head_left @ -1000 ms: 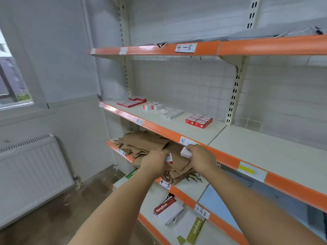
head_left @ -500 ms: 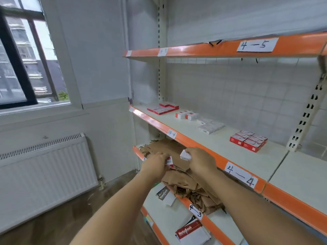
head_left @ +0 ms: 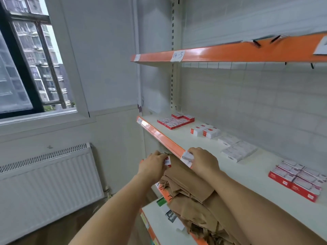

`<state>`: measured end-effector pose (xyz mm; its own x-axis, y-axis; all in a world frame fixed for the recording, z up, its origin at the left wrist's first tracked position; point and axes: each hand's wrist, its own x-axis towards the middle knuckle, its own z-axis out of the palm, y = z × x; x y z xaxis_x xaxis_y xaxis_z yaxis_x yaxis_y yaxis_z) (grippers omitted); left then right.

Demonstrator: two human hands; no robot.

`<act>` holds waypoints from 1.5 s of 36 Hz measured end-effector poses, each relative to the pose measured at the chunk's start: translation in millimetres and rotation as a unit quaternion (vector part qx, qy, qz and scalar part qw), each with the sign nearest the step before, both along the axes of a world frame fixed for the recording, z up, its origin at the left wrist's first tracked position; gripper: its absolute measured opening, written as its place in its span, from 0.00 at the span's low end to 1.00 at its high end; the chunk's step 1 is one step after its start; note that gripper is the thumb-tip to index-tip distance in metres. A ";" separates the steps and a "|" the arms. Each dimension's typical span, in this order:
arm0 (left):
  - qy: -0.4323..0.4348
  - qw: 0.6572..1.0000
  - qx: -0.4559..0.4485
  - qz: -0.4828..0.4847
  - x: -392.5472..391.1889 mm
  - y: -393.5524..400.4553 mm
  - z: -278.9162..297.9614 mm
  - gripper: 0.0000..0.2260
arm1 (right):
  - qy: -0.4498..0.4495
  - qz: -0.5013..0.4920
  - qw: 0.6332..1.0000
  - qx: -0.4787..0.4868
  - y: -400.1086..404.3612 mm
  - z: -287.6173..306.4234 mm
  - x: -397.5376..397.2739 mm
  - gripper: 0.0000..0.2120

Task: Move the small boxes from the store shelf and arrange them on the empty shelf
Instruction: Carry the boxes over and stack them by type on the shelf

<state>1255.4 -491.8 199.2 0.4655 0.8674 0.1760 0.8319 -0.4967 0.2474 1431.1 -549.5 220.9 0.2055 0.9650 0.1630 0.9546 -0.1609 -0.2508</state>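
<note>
Both hands grip small boxes at the orange shelf lip (head_left: 164, 138): left hand (head_left: 153, 165) w/ red-white box (head_left: 167, 160), right hand (head_left: 203, 160) w/ white box (head_left: 188, 155). Risk: box clips lip, drops.

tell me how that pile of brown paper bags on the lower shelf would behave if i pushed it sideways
The pile of brown paper bags looks thin and creased, so it would likely be floppy and buckle rather than move as one. The sheets lie loosely and unevenly, so the top ones would probably slide off first. Part overhangs the orange shelf edge, so some may spill.
</note>
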 end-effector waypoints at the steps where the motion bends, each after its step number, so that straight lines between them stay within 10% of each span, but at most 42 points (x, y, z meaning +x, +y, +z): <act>1: -0.002 1.000 0.001 0.000 -0.9 9.6 -0.9 0.15 | 0.001 -0.003 1.000 0.000 8.8 -0.3 -0.3 0.17; 28: -0.003 0.985 0.000 -0.175 -9.1 249.1 14.7 0.19 | -0.005 -0.222 0.974 -0.043 204.1 -7.8 -33.1 0.17; 46: -0.007 0.977 -0.004 -0.214 61.4 291.0 30.7 0.25 | 0.050 -0.113 0.992 0.012 241.4 8.5 -16.7 0.31; 54: -0.028 0.960 -0.012 -0.279 86.1 300.7 28.5 0.26 | 0.025 -0.145 0.988 0.037 256.7 6.2 -7.6 0.21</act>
